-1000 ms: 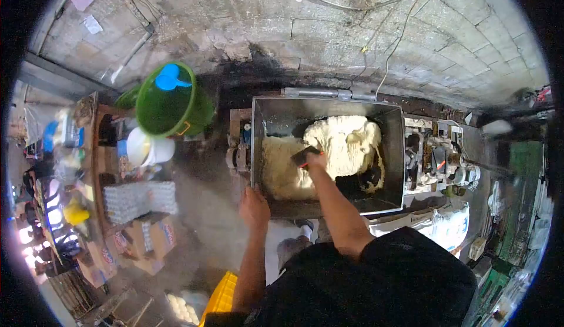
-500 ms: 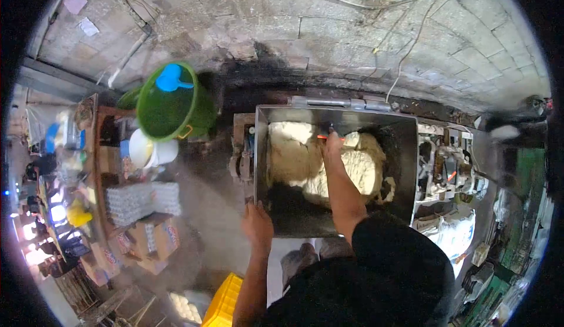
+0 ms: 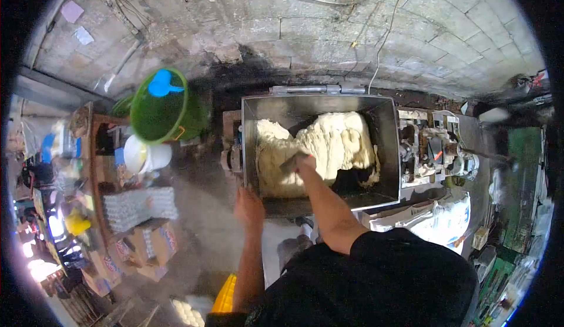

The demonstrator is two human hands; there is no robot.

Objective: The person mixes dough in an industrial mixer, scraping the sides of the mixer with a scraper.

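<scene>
Head view: at centre, the right hand is gripping a scraper, pointing lower left over pale dough that is stretching left to right, bulking upper right; the left hand is touching the trough's lower-left corner, its grip unclear.

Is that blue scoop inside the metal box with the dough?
No, the blue scoop is at the top of the green bucket, to the left of the metal box.
</scene>
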